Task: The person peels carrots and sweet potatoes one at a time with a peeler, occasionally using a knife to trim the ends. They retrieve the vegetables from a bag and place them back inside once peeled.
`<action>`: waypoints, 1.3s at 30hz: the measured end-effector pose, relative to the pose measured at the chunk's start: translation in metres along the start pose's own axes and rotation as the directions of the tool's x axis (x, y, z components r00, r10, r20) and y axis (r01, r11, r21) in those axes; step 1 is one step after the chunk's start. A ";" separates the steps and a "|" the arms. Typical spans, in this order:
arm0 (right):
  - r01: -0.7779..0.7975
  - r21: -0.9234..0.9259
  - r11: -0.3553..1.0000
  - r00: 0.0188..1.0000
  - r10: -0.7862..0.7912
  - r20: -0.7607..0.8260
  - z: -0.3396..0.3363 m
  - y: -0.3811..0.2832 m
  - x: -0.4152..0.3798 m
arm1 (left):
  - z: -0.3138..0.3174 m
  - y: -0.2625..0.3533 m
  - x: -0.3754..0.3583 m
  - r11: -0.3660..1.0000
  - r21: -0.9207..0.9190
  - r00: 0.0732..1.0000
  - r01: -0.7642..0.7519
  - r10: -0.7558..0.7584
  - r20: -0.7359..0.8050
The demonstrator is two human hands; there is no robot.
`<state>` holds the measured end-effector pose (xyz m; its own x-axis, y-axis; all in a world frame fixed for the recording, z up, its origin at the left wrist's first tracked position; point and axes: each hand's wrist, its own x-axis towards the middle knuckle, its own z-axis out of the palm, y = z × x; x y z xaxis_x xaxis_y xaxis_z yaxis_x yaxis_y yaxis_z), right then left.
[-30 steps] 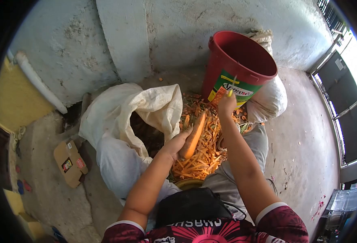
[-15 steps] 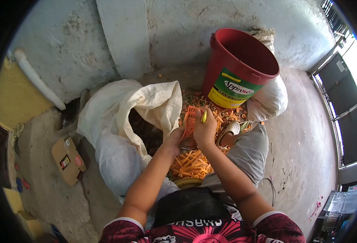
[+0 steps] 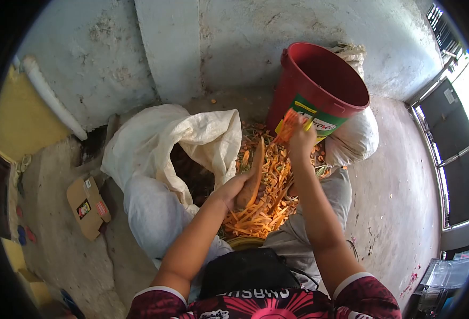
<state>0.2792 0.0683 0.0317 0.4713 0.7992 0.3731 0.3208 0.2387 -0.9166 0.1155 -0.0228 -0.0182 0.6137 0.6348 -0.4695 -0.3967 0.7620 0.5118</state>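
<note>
My left hand is wrapped around a carrot that points up and away from me; its lower end is partly hidden by my fingers. My right hand grips an orange slotted hand grater, raised in front of the red bucket and apart from the carrot. A bit of yellow shows beside my right fingers. Under my hands lies a heap of orange carrot strips, with a yellow basin rim at its near side.
A red bucket with a margarine label stands ahead, against a filled white sack. An open woven sack is at my left knee. Peelings cover the floor between. A cardboard box lies left.
My right hand has moved up and to the right with the grater, away from my left hand. The carrot in my left hand is now uncovered.
</note>
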 end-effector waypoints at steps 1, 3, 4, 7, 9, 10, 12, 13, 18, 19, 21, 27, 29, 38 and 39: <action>-0.069 0.071 0.995 0.996 0.065 0.059 0.003 -0.010 -0.023 | -0.006 0.000 0.006 0.999 -0.049 1.000 -0.022 0.023 0.013; -0.039 0.077 0.996 0.977 0.022 0.213 0.004 -0.041 -0.069 | -0.011 0.001 0.014 0.973 -0.227 0.982 -0.038 0.078 0.169; -0.021 0.026 0.999 0.970 0.014 0.241 0.005 -0.052 -0.086 | -0.002 0.005 0.008 0.968 -0.239 0.988 -0.070 0.100 0.117; -0.017 -0.137 0.990 0.964 0.052 0.261 0.004 -0.059 -0.102 | 0.007 0.005 0.000 0.958 -0.269 0.994 -0.102 0.111 0.021; 0.037 -0.181 0.983 0.972 0.006 0.233 0.006 -0.052 -0.101 | 0.005 0.005 -0.002 0.971 -0.215 0.993 -0.099 0.109 0.035; 0.074 -0.216 0.974 0.973 -0.023 0.231 0.007 -0.050 -0.097 | 0.002 0.006 -0.003 0.984 -0.148 0.992 -0.094 0.106 0.072; 0.068 -0.282 0.957 0.983 -0.016 0.184 0.008 -0.044 -0.080 | 0.003 0.005 -0.005 0.997 -0.053 0.993 -0.051 0.057 0.107; 0.026 -0.312 0.950 0.990 0.020 0.141 0.008 -0.039 -0.063 | 0.006 0.003 -0.007 0.999 -0.031 0.995 -0.012 0.015 0.101; -0.044 -0.345 0.937 0.996 0.015 -0.085 0.006 0.001 0.020 | 0.013 0.002 -0.019 0.998 0.018 0.987 0.059 -0.061 0.150; -0.036 -0.331 0.943 0.997 0.011 -0.076 0.004 0.004 0.027 | 0.010 0.003 -0.016 0.998 0.047 0.996 0.039 -0.043 0.073; 0.015 -0.248 0.969 0.998 -0.029 -0.054 0.004 0.002 0.026 | 0.004 0.004 -0.011 0.994 0.106 0.997 0.007 0.002 -0.080; 0.007 0.047 0.999 0.968 -0.019 0.250 0.005 -0.037 -0.072 | -0.002 0.002 -0.001 0.972 -0.189 0.990 -0.138 0.142 0.008; 0.005 -0.021 1.000 0.966 0.001 0.257 0.006 -0.049 -0.101 | 0.003 0.008 -0.008 0.979 -0.088 0.982 -0.186 0.187 0.010; -0.008 -0.274 0.962 0.998 0.024 0.054 0.000 -0.027 -0.070 | 0.006 -0.013 0.002 0.999 -0.049 0.997 -0.020 0.024 0.072; -0.053 -0.295 0.954 0.998 0.059 0.010 -0.004 -0.020 -0.054 | 0.009 -0.017 0.002 1.000 -0.006 0.997 0.016 -0.016 0.069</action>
<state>0.2507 0.0184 0.0310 0.4809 0.8176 0.3168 0.5230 0.0225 -0.8520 0.1291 -0.0356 -0.0211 0.6657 0.6122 -0.4266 -0.3908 0.7731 0.4996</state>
